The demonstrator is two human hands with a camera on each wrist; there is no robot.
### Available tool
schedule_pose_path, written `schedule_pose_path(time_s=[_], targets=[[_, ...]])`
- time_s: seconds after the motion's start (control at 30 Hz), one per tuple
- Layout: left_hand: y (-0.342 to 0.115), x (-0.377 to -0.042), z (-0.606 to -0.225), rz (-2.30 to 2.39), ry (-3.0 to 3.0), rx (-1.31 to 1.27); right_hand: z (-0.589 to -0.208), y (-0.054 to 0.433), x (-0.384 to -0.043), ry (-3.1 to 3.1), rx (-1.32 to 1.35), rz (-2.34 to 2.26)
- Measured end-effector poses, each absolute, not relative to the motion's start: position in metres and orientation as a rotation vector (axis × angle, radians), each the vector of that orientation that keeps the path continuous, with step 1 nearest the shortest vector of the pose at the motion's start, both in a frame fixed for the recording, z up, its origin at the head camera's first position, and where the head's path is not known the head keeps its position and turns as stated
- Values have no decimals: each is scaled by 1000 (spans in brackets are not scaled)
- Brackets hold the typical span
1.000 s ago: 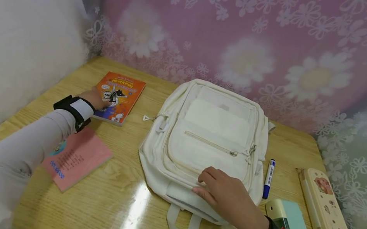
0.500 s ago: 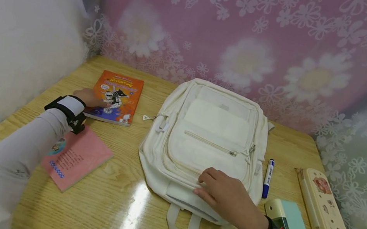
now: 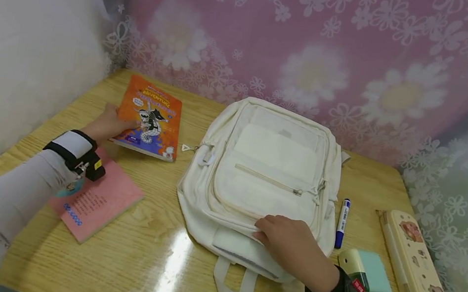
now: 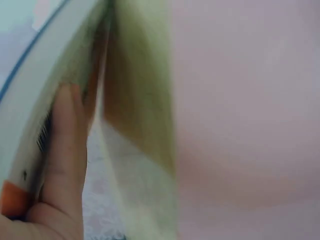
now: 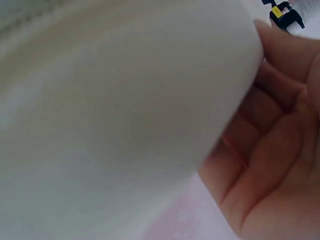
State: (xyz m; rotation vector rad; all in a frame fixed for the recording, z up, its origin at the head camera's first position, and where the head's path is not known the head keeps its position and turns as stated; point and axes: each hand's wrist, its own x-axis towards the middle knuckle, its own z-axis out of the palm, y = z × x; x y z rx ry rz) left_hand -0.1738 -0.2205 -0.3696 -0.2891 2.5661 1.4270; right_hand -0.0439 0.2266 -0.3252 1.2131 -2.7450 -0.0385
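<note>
1. Both hands busy, head view: left hand (image 3: 107, 124) pinches the book (image 3: 151, 119), left of the bag (image 3: 278, 147); right hand (image 3: 298, 247) grips the bag.
2. Left wrist: 1-sided hold, so the book could twist.
3. Right wrist, blurred: seemingly light pinch might lose the bag.

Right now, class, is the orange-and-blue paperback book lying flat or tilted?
The book is tilted: the left hand grips its left side, and the left wrist view shows its underside.
</note>
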Motion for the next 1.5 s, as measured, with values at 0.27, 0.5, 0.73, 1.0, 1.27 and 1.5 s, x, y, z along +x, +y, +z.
schedule_pose_path(time_s=[0.27, 0.5, 0.73, 1.0, 1.27, 1.5], targets=[[-216, -140, -341, 1653, 2456, -119, -296, 231, -60, -2708, 1064, -63], [-225, -103, -307, 1706, 2181, 3, -257, 229, -84, -2678, 968, 15], [-227, -70, -297, 1703, 1838, 242, -252, 221, -117, -2642, 972, 65], [-191, -59, -292, 1600, 1644, 434, -245, 220, -135, -2611, 904, 119], [-163, -56, -295, 1557, 1604, 512, -240, 218, -139, -2531, 864, 138], [-133, -67, -307, 1478, 1604, 460, -240, 212, -141, -2495, 808, 139]])
